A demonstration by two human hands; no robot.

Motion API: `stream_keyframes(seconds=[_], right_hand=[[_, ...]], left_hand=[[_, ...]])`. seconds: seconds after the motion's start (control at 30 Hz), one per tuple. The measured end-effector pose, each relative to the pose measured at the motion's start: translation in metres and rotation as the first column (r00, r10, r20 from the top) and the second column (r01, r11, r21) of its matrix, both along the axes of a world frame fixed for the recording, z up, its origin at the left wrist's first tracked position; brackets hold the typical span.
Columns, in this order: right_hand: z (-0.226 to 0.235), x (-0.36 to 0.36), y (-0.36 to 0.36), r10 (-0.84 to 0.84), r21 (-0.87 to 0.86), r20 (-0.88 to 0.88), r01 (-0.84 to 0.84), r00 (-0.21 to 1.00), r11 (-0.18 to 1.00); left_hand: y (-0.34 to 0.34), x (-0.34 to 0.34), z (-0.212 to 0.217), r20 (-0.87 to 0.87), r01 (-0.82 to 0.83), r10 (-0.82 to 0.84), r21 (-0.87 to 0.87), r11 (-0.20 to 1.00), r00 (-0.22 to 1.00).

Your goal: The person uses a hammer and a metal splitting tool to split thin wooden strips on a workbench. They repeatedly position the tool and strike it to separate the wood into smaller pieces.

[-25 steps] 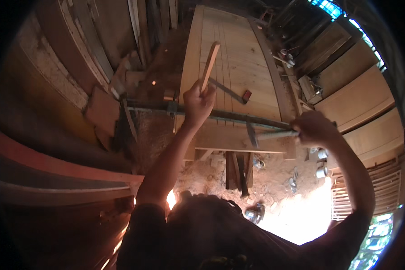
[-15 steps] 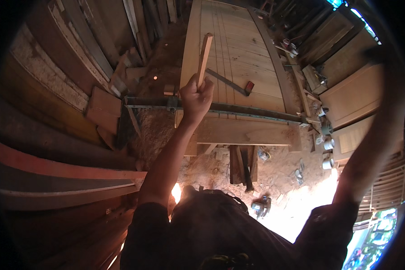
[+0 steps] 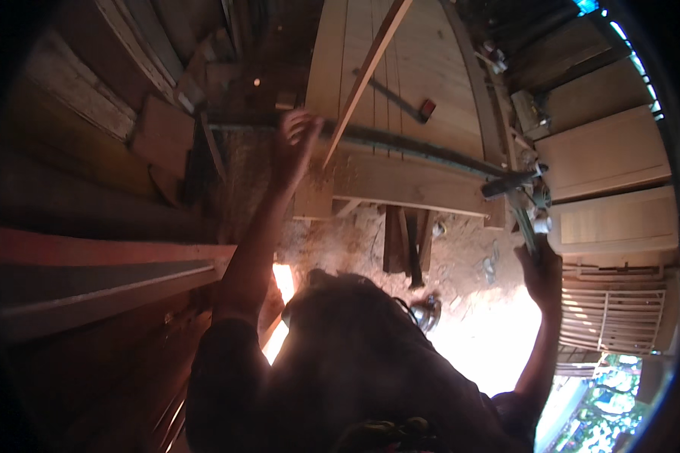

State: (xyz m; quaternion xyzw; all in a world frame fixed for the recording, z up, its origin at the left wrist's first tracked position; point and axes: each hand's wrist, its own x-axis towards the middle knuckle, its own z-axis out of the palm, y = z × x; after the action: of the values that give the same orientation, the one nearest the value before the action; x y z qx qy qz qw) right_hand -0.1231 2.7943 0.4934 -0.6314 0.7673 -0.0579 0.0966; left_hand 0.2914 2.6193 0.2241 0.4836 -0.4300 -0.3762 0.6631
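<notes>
A hammer (image 3: 508, 186) is gripped by its handle in my right hand (image 3: 542, 273), its head up near the right end of the bar clamp (image 3: 415, 149). My left hand (image 3: 295, 143) is slightly blurred, its fingers loosely bent and apart, above the clamp's left part. Just right of those fingers, with a gap between, a thin wooden stick (image 3: 366, 75) stands tilted. Its lower end is at the near edge of the large wooden panel (image 3: 431, 45), and its top runs out of view. A try square (image 3: 426, 111) with a reddish stock lies on the panel, its blade partly behind the stick.
Boards lean along the left wall (image 3: 91, 98), and a long reddish board (image 3: 106, 253) reaches in beside my left arm. Framed wooden panels (image 3: 612, 166) stand at the right, with slatted pieces (image 3: 612, 309) below them. A power tool (image 3: 427, 311) sits on the dusty ground near me.
My right arm has come down from the upper right, bringing the hammer into clear view. My left hand has let go of the stick and shifted left; the stick now leans further right.
</notes>
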Motion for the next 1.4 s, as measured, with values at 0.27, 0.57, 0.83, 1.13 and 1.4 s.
stream_keyframes(seconds=[0.27,0.57,0.83,1.13,1.4], right_hand=[[-0.085,0.0,0.124,-0.399,0.017,0.381,0.426,0.834,0.905],[-0.11,0.038,0.14,-0.308,-0.004,0.278,0.322,0.91,0.947],[-0.125,0.059,0.133,-0.422,0.11,0.376,0.412,0.825,0.904],[-0.149,0.067,0.141,-0.427,0.12,0.443,0.42,0.788,0.9],[-0.134,0.059,0.104,-0.266,-0.009,0.45,0.303,0.852,0.953]], left_hand=[[0.03,0.019,-0.147,-0.729,0.629,-0.045,0.555,0.544,0.683],[0.02,0.018,-0.141,-0.798,0.734,-0.128,0.461,0.498,0.589],[0.019,0.015,-0.158,-0.782,0.714,-0.158,0.44,0.545,0.603],[0.017,0.014,-0.168,-0.69,0.624,-0.123,0.545,0.56,0.713],[0.03,0.014,-0.105,-0.09,0.191,-0.184,0.728,0.659,0.979]])
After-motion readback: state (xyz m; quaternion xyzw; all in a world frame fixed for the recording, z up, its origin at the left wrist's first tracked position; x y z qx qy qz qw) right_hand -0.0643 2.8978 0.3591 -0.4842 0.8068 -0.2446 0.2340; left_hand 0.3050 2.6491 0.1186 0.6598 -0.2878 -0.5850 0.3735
